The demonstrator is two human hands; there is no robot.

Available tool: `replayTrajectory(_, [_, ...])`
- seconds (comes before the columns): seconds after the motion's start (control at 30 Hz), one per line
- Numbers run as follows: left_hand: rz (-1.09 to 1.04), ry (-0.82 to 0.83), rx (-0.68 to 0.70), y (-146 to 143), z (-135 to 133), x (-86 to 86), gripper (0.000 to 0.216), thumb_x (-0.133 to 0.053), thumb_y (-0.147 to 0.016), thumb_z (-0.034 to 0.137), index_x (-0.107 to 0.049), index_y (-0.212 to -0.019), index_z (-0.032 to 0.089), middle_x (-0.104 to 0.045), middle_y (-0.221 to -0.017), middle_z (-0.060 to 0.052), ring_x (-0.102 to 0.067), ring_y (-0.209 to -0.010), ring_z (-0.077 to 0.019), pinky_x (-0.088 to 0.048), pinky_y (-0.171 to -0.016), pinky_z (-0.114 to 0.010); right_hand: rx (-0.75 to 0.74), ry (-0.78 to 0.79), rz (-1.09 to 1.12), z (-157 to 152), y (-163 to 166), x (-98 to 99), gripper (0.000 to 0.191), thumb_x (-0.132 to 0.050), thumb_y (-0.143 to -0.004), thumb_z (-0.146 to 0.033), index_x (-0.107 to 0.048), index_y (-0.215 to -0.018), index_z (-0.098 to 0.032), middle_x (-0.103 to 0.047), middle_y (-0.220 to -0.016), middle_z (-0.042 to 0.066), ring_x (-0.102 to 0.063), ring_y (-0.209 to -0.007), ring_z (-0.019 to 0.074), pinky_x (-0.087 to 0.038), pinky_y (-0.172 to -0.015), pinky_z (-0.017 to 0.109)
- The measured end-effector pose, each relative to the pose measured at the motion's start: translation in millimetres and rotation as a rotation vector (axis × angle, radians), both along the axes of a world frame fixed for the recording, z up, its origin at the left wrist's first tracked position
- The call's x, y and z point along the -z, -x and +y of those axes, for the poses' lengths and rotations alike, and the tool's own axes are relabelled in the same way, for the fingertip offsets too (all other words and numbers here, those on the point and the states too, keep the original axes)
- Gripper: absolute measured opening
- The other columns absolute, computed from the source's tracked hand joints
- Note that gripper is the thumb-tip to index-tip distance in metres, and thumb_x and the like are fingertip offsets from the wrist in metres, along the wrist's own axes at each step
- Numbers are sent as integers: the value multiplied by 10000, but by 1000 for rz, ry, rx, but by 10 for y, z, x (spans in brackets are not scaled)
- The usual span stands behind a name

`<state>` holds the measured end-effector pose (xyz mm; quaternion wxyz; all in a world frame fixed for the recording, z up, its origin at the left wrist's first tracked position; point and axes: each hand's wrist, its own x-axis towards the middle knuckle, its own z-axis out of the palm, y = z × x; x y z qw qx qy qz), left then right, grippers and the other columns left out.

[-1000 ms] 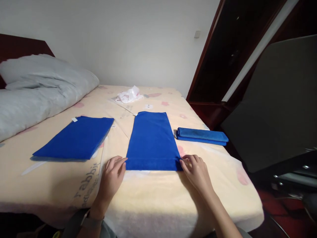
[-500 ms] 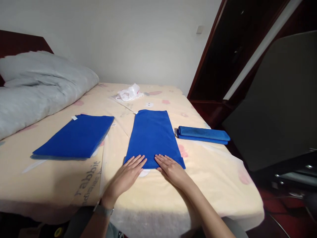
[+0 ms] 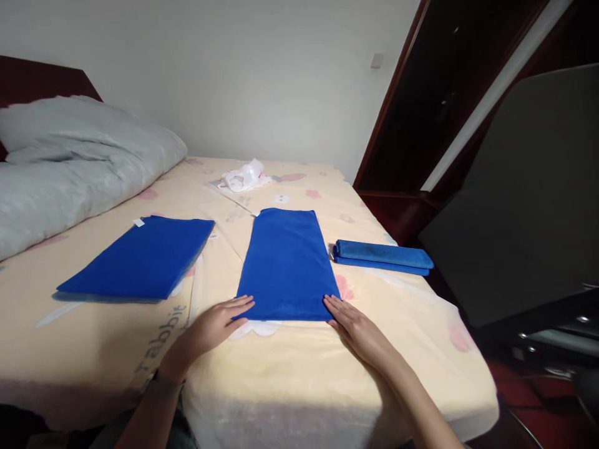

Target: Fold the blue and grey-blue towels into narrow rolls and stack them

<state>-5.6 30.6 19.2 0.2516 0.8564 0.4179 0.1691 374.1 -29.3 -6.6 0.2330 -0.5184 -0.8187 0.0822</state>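
Observation:
A blue cloth (image 3: 290,262), looking like a towel, lies flat on the bed in front of me, with a small white tag at its far left corner. My left hand (image 3: 218,321) rests on its near left corner, fingers stretched out over the edge and thumb a little apart. On the near right corner lies my right hand (image 3: 358,324), its fingers straight and flat on the fabric. To the left is a stack of flat blue cloths (image 3: 145,259) with white tags. A folded blue cloth bundle (image 3: 384,257) sits to the right.
The bed (image 3: 299,368) has a pale yellow printed sheet. A crumpled white plastic bag (image 3: 246,176) lies toward the wall. A grey quilt (image 3: 79,162) is heaped at the left. Dark wooden furniture (image 3: 402,106) and a dark grey panel (image 3: 528,187) stand beyond the bed's right edge.
My hands have slid apart along the cloth's near edge, from near its middle out to the two near corners. The near corners lie flatter and further in than before.

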Motion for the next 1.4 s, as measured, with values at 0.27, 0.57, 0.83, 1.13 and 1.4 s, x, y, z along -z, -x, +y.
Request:
replayTrajectory(0.27, [-55,-89,-145,31,-29,104,458,-536,-867,215,-643,-1307,279,-601,-1396,-9,-558,-1297,-218,-419,-1142,-417,25,24,-45,25,-80,-60,563,-520,-911,-234,-478,-1472,-231,-477,-1494,53,-429,-1395,293,-403,-1153,513])
replayTrajectory(0.57, [-185,-35,-308,45,34,96,456,-467,-914,284,-583,-1354,254,-654,-1312,-52,-613,-1207,-228,-478,-1064,-375,281,213,408,169,-122,-31,380,-523,-912,-380,-682,-1227,-240,-611,-1358,79,-560,-1262,291,-467,-1067,470])
replayTrajectory(0.83, [-370,-11,-499,-44,358,257,602,-484,-944,489,-378,-1470,216,-687,-977,-43,-684,-933,-199,-535,-874,-324,526,176,466,467,-64,-29,520,-437,-931,-603,-721,-774,-197,-715,-983,114,-656,-944,275,-486,-859,364])
replayTrajectory(1.13, [-199,-183,-600,-181,453,334,434,-536,-909,423,-539,-1295,223,-679,-898,-37,-674,-803,-208,-522,-760,-322,649,136,287,555,25,31,459,-482,-878,-603,-660,-725,-208,-667,-915,142,-623,-848,293,-455,-756,378])
replayTrajectory(1.4, [-363,-79,-562,-168,236,78,292,-478,-948,407,-572,-1161,231,-621,-808,5,-622,-730,-170,-485,-687,-266,593,205,403,333,-40,-97,468,-475,-879,-620,-567,-653,-220,-665,-702,64,-620,-672,226,-436,-627,312])
